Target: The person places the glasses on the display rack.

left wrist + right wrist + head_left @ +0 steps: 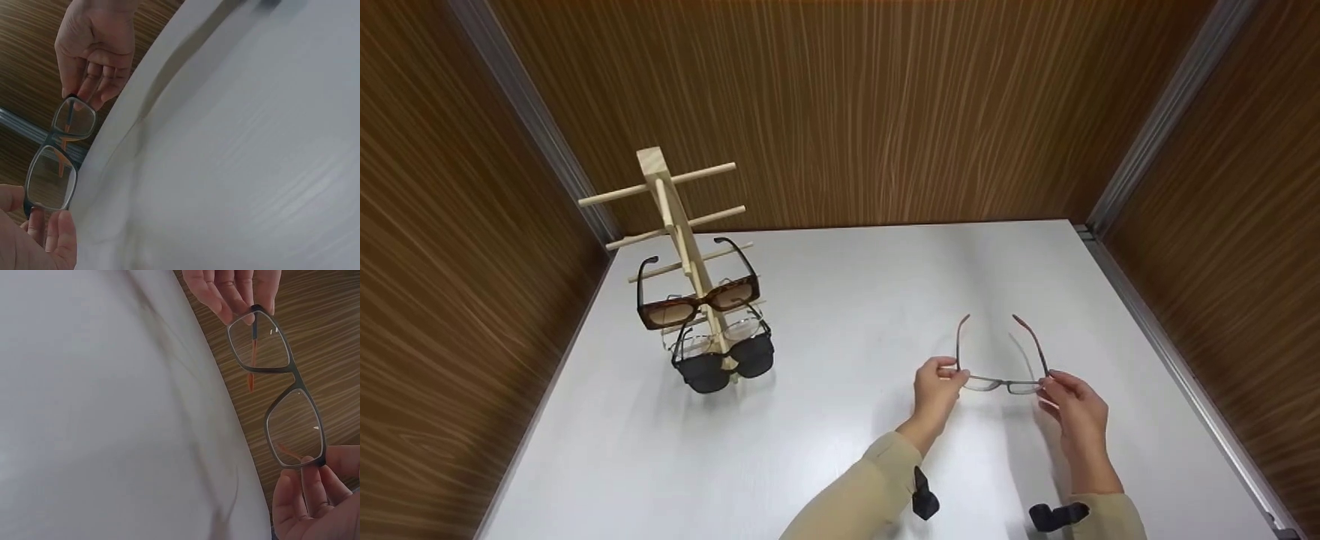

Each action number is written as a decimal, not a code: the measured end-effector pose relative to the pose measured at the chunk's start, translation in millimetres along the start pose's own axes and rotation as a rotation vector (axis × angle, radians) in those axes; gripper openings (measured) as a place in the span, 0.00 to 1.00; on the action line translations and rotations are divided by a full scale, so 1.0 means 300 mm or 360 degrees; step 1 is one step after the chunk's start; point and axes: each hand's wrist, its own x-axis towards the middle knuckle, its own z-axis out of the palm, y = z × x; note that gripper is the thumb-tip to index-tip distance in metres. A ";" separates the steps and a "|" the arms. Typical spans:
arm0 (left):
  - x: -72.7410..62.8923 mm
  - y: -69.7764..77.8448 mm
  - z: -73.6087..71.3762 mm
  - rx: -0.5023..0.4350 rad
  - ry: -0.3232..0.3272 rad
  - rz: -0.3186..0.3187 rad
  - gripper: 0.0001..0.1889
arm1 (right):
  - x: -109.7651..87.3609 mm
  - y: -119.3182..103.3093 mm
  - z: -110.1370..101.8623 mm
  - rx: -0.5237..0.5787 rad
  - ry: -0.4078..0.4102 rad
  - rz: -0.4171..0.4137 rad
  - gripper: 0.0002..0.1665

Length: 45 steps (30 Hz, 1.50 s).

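Observation:
A pair of eyeglasses (pixel 1003 383) with a dark frame, clear lenses and reddish-orange temple tips is held up above the white table. Its temples are unfolded and point away toward the back wall. My left hand (pixel 938 392) pinches the left end of the frame, near the hinge. At the other end, my right hand (pixel 1076 411) pinches the right corner. In the left wrist view both lenses of the eyeglasses (pixel 52 178) show between the two hands. The right wrist view shows the eyeglasses (pixel 295 377) with an orange temple behind each lens.
To the left stands a wooden eyewear rack (pixel 675 217) with bare upper pegs. Lower down it carries brown tortoiseshell sunglasses (pixel 701 301), clear glasses (pixel 742 328) and black sunglasses (pixel 726 363). Wood-grain panels (pixel 840 112) enclose the white table (pixel 840 300) at the back and sides.

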 end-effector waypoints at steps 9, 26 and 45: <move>-0.008 0.033 -0.027 -0.0086 0.0025 0.0063 0.13 | -0.069 -0.100 0.059 0.0008 0.0043 0.0116 0.21; -0.016 0.100 -0.100 -0.0149 -0.0024 0.0234 0.14 | -0.102 -0.138 0.116 0.0168 0.0008 0.0011 0.19; -0.040 0.185 -0.235 -0.0137 -0.0044 0.0308 0.15 | -0.142 -0.169 0.194 0.0160 -0.0154 -0.0097 0.21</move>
